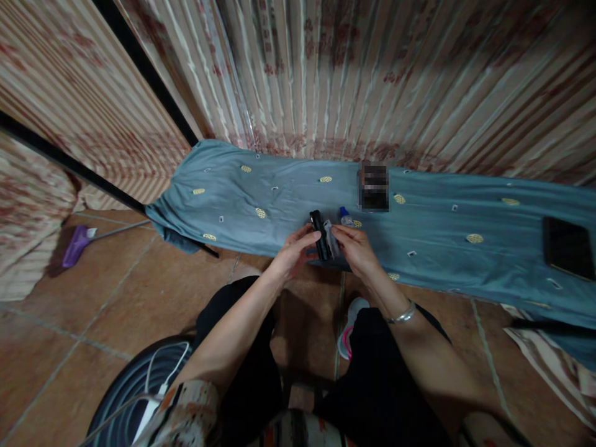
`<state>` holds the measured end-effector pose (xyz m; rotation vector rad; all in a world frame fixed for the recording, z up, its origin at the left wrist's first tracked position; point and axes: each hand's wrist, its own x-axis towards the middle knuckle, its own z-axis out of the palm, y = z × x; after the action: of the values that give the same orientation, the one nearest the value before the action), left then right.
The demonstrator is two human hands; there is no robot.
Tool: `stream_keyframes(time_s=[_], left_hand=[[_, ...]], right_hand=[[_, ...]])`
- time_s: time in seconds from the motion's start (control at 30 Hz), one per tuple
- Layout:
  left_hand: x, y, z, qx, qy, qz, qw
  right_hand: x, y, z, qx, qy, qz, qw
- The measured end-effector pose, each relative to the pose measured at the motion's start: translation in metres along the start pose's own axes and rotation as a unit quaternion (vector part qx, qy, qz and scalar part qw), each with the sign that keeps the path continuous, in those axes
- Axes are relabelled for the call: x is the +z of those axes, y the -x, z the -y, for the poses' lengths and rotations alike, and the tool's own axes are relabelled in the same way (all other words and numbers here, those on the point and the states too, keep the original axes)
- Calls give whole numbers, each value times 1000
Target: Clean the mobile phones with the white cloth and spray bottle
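Observation:
My left hand (297,249) is closed around a slim black oblong object (320,234), held above the near edge of the blue cloth; its exact kind does not show. In a pinch of my right hand (354,245) is a thin greyish, partly see-through piece (331,239), close against the black object's right side. Whether it is cloth or plastic I cannot tell. Just beyond the right fingers is a small clear bottle with a blue cap (345,215), partly hidden by the hand.
A blue patterned cloth (288,198) covers the long low surface. On it are a pixelated dark box-like thing (374,187) and a black phone (568,247). A purple broom head (77,246) lies on the tiled floor. Beside my left leg are a dark ribbed round item (116,388) and a white power strip (151,413).

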<state>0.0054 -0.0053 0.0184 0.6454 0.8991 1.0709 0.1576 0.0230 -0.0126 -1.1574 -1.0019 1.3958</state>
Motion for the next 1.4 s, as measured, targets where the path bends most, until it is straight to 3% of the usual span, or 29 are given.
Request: stream_keyframes(time_s=[0.23,0.4,0.63,0.93,1.17,1.4], left_hand=[[0,0,0,1,0,-16,1000],[-1,-3,2,37,-41,-38,998],[-3,-8,-6,85,-12,-43,995],[-13,-7,-19,65,15,-77,995],[-12,-11,-16,126,3,-77,989],[-20,-22,-5,194,-35,-122,973]], right_hand=[[0,0,2,-6,16,9,1000],[-1,0,-1,13,12,11,1000],[5,3,-5,34,4,55,998],[12,9,-9,104,-92,99,985],[15,11,-12,161,-152,126,967],[18,10,-12,147,-154,152,965]])
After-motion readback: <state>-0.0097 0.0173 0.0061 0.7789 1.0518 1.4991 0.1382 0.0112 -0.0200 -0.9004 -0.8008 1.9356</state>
